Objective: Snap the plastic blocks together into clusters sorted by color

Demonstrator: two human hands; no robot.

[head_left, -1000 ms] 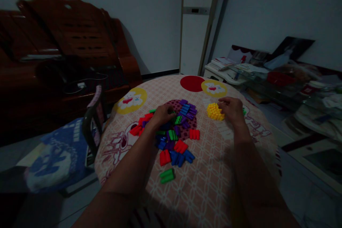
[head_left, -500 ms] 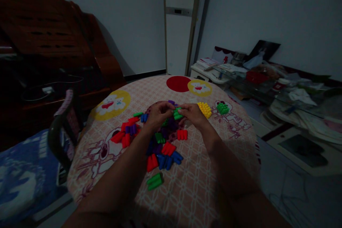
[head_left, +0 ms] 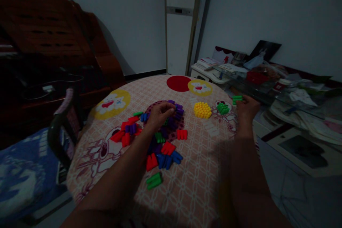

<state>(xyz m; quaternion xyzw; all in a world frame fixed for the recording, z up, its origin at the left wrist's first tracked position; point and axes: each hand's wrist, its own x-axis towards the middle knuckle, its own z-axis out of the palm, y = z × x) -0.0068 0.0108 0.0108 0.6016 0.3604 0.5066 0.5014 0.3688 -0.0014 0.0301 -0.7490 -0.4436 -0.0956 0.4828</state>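
Observation:
My right hand (head_left: pixel 248 109) is closed on a green plastic toy block (head_left: pixel 237 99), raised near the table's right edge. Just left of it a green cluster of blocks (head_left: pixel 222 108) lies on the cloth, beside a yellow cluster (head_left: pixel 202 110). Over the middle of the pile my left hand (head_left: pixel 160 114) has its fingers pinched together; whether anything is between the fingertips I cannot make out. Purple blocks (head_left: pixel 178 111) lie right at those fingertips. Below the hand are red blocks (head_left: pixel 168 148), blue blocks (head_left: pixel 168 160) and a separate green block (head_left: pixel 154 181).
A patterned cloth covers the round table (head_left: pixel 197 178). To the left stand a chair (head_left: pixel 60 131) and a wooden bench (head_left: pixel 45 39). At the right, a cluttered glass-topped cabinet (head_left: pixel 256 78) holds papers and a cup (head_left: pixel 281 84). A tall white appliance (head_left: pixel 178 39) stands behind.
My right hand has moved right, away from my left hand, carrying the green block past the yellow and green clusters. My left hand has stayed over the pile.

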